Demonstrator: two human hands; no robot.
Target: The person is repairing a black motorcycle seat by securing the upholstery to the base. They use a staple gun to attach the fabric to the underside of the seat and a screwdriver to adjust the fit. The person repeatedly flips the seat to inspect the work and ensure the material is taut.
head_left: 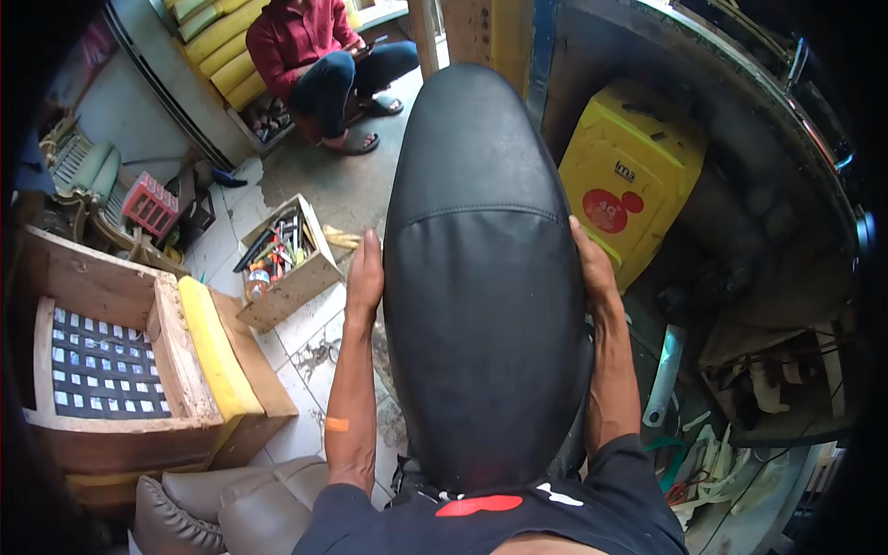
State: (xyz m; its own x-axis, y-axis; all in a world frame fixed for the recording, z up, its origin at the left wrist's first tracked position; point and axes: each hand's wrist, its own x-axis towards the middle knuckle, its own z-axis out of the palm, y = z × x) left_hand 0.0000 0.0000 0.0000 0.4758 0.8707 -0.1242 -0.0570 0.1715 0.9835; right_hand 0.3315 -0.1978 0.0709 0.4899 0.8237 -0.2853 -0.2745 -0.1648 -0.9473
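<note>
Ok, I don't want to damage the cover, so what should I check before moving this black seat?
1. Left hand against the left side of the black seat: ok.
2. Right hand against its right side: ok.
3. Cross seam closed along its visible length: ok.
4. Visible top free of tears: ok, none seen.
5. Wooden tool box clear of it: ok, apart on the left.
6. Underside secured: cannot tell, hidden.

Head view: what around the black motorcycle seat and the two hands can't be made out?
Underside of the black motorcycle seat: head view, hidden by its own top.
How far the left hand and right hand reach beneath: head view, hidden by the seat.
Grey-brown cushion: head view, cut off by the lower edge.
Tools in the wooden box: head view, too small, overlapping.
</note>
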